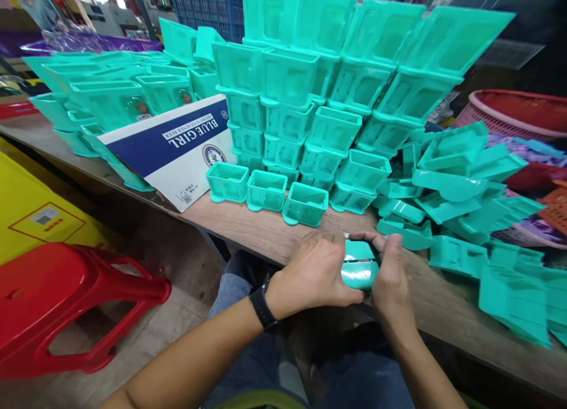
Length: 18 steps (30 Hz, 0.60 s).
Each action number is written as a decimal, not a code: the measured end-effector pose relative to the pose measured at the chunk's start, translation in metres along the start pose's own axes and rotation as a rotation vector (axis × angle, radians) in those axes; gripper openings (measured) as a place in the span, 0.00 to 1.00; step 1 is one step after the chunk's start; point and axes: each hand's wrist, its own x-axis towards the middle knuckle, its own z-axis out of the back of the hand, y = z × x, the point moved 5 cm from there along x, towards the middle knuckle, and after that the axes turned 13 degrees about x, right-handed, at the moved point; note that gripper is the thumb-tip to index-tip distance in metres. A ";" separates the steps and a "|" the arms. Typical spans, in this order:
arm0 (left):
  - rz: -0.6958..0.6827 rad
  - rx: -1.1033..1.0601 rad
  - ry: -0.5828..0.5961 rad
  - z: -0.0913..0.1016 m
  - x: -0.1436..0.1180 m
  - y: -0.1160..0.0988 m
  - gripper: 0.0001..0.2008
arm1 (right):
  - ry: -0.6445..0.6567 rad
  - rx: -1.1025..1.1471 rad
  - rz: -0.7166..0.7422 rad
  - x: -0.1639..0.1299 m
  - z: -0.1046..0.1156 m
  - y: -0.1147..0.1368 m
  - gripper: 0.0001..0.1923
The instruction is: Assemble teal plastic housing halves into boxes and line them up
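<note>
Near the table's front edge, a teal plastic shell piece [359, 272] is gripped between both my hands. A dark gap runs across its glossy top, so it looks like two parts set together. My left hand [312, 270], with a black watch at the wrist, wraps its left side, thumb along the near edge. My right hand [392, 273] grips the right side, thumb up and fingers behind. Just beyond stand three small open teal boxes in a row, the nearest being a teal box [306, 204]. The underside of the held piece is hidden.
Tall stacks of teal boxes [290, 75] rise behind. Loose teal parts [456, 184] lie heaped at right, beside a pink basket [491, 116]. A cardboard panel [177, 143] leans at left before more teal boxes [110, 96]. A red stool [80, 302] stands on the floor at left.
</note>
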 end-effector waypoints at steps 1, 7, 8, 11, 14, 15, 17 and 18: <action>0.014 0.024 0.020 -0.001 0.001 0.000 0.34 | -0.025 -0.037 0.020 0.000 0.001 0.002 0.47; 0.084 0.036 0.010 -0.003 0.001 0.003 0.28 | -0.055 -0.093 0.185 0.004 -0.001 0.009 0.41; 0.098 0.022 0.009 -0.004 0.000 0.003 0.27 | -0.057 -0.095 0.195 0.004 -0.002 0.010 0.41; 0.117 -0.031 -0.023 -0.004 -0.003 0.004 0.27 | -0.036 -0.089 0.200 0.004 -0.005 0.012 0.41; 0.114 -0.108 -0.102 -0.006 -0.008 0.008 0.29 | 0.013 -0.090 0.169 0.003 -0.008 0.014 0.42; 0.114 -0.142 -0.130 -0.009 -0.011 0.010 0.30 | 0.039 -0.096 0.151 0.003 -0.009 0.014 0.43; 0.104 -0.222 -0.199 -0.015 -0.018 0.015 0.33 | 0.079 -0.096 0.146 0.002 -0.008 0.013 0.44; 0.093 -0.269 -0.243 -0.019 -0.022 0.018 0.34 | 0.080 -0.071 0.163 0.002 -0.007 0.011 0.44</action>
